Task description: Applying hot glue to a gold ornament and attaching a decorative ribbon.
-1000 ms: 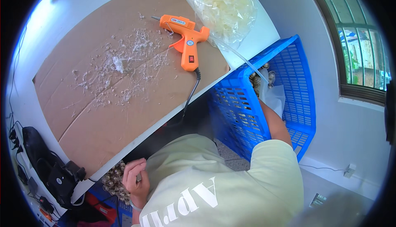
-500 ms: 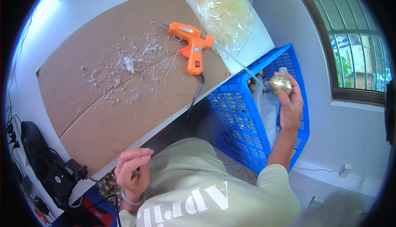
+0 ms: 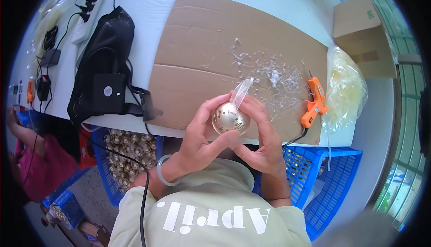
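Observation:
Between my two hands, in front of my chest, is a pale gold ball ornament (image 3: 230,120) with dark lettering and small stars. A sheer whitish ribbon loop (image 3: 243,91) stands up from its top. My left hand (image 3: 197,134) curves round the ball's left side, thumb at its lower front. On the other side my right hand (image 3: 262,141) closes round it, and the thumbs meet below. Some fingertips are hidden behind the ornament and ribbon. Beyond the hands lies a brown cardboard sheet (image 3: 193,83) strewn with whitish glue scraps (image 3: 274,77).
An orange glue gun (image 3: 315,102) lies right, beside a clear bag of pale stuff (image 3: 346,90). Blue crates (image 3: 310,168) stand below the table; the left one holds many ornaments (image 3: 128,157). A black bag (image 3: 105,74) and power strip (image 3: 84,29) lie left. A person (image 3: 47,161) sits far left.
My right hand has brought the ornament from over the right crate to the front of my chest. My left hand has joined it on the ball. The view has swung left.

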The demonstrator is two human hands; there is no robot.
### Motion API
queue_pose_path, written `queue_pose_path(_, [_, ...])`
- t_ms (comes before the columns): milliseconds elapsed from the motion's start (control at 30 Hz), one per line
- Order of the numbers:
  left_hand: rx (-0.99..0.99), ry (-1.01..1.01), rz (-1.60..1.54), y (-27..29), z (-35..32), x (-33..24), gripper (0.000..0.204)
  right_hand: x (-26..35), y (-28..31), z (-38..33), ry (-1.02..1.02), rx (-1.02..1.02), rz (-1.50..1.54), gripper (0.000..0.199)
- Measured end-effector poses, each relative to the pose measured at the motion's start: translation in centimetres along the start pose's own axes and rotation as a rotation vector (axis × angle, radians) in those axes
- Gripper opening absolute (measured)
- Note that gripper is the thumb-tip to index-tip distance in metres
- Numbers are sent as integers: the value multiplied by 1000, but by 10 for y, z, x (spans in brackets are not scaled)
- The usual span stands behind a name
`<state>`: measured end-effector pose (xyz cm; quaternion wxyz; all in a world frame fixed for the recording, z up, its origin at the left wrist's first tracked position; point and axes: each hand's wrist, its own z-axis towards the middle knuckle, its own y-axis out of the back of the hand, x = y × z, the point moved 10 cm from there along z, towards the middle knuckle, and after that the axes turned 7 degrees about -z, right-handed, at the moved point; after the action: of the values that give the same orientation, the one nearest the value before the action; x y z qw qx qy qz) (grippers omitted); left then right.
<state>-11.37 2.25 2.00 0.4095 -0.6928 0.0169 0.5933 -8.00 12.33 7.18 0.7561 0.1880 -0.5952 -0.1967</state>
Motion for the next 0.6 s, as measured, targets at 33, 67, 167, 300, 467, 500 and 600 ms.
queue_pose_path(33, [-12,-72,94,4,0,-9,66,0,-4,3,-3,4,49,60])
queue_pose_path(67, [-28,-74,97,8,1,-10,66,-1,-7,5,-11,5,96,58])
queue_pose_path(167, [-76,-219,283,15,1,-29,66,-9,-12,6,-59,-54,239,53])
queue_pose_path(300, [-155,-353,463,18,-2,-34,64,-25,-11,2,-124,-210,308,41])
queue_pose_path(467, [-206,-380,496,20,-1,-32,64,-20,-1,1,-135,-321,301,21])
queue_pose_path(500, [-210,-388,459,22,-1,-31,64,-20,1,1,-148,-352,417,18])
queue_pose_path(600, [-224,-402,386,26,-2,-28,65,-18,-1,1,-224,-286,640,16])
